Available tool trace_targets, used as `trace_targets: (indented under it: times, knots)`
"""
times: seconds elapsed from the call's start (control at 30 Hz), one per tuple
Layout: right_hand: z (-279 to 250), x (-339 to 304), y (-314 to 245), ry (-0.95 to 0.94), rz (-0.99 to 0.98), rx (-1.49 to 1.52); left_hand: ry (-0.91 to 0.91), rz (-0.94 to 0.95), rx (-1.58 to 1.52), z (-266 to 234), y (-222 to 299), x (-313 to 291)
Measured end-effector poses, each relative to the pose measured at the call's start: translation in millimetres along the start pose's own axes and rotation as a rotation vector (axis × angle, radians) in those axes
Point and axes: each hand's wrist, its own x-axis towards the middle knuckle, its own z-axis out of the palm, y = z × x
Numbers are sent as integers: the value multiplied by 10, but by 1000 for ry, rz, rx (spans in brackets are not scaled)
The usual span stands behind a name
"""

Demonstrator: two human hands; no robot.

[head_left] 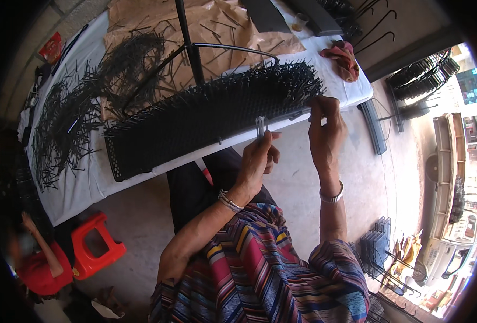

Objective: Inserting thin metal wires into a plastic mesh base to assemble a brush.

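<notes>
Panel: the black mesh panel (163, 137) lay on the white-covered bench (90, 194), beyond our hands and mostly to their left.
Left hand: our left hand (253, 160) was curled closed around a thin pale pronged piece (260, 126), just below the panel's near edge.
Right hand: our right hand (326, 132) was at the panel's right corner, fingers bent inward; the tips were too small and dark for us to tell what, if anything, they held.
Filled part: black spikes (297, 75) crowded the far edge and right end, so we judged the work partly done.
Bare part: the near stretch, left of our hands, showed no standing spikes and seemed left to fill.
Supply: loose black strips (74, 126) lay heaped farther left, others on brown paper (128, 16) beyond.
Room: a red stool (108, 257) stood left of our hands, beside a person in red (44, 272); to their right were black racks (376, 247) and a vehicle (454, 245).
</notes>
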Motion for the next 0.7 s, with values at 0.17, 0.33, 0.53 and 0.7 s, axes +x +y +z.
trace_targets:
  times: [0.17,0.33,0.53,0.7]
  knots:
    - [165,62,136,24,-63,-77,105,-16,-121,-49,-56,45]
    - [146,107,145,-12,-44,-40,46,-1,-97,-39,-25,-4]
    - [171,72,147,-55,34,8,-9,4,-84,-47,-35,6]
    - [289,34,308,-53,-101,-167,-44,-4,-111,-16,-65,4]
